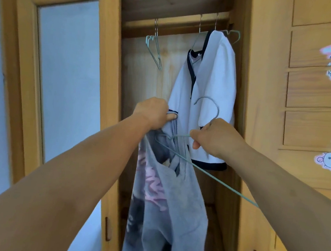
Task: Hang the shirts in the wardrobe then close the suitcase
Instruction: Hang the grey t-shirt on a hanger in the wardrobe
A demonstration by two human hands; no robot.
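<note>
The wardrobe door (pixel 51 71) stands open at the far left, well clear of the arms. On the rail (pixel 175 25), spare hangers (pixel 154 48) hang at the left end, with bare room between them and the white shirt (pixel 209 93) already hung at the right. In front of that gap the left hand (pixel 153 112) grips the grey shirt (pixel 166 195) by its top edge, fingers curled tight into the bunched cloth, so the shirt drapes down before the opening. Just right of it the right hand (pixel 215 137) pinches a green hanger (pixel 201 160) at the base of its hook, fingers clamped on the wire; one arm of the hanger sits inside the neck opening, the other juts out low and to the right. The step in hand looks like threading the hanger: it would go best if the left hand spreads the neck while the right feeds the free arm in and levels the wire. The jutting end could snag the white shirt's hem or the right frame (pixel 242 112), so lifting into the open middle seems safest. The suitcase is out of view.
</note>
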